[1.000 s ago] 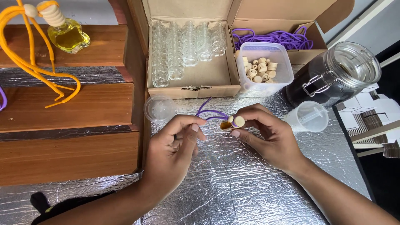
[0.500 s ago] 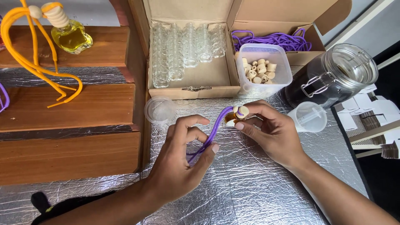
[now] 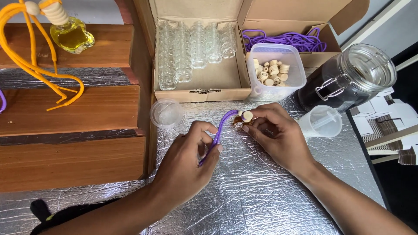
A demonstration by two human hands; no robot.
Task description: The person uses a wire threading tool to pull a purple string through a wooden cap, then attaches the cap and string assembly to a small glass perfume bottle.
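Observation:
My left hand (image 3: 188,165) pinches a purple cord (image 3: 220,130) that runs taut up to the right. My right hand (image 3: 278,135) holds a small wooden cap (image 3: 247,116) with a bead on the cord's far end, and a small amber bottle (image 3: 238,122) shows under its fingers. Both hands hover just above the crinkled silver foil (image 3: 261,196) that covers the table.
An open cardboard box (image 3: 200,82) holds rows of small glass bottles; purple cords (image 3: 287,41) lie in its right part. A clear tub of wooden caps (image 3: 272,72), a clip-top glass jar (image 3: 348,78), a plastic funnel cup (image 3: 322,122), a round lid (image 3: 166,113) and wooden steps (image 3: 69,109) with a filled yellow bottle (image 3: 72,35) stand around.
My left hand has slid down the purple cord and pulled it straight, away from my right hand. The right hand has kept the cap and bottle almost in place.

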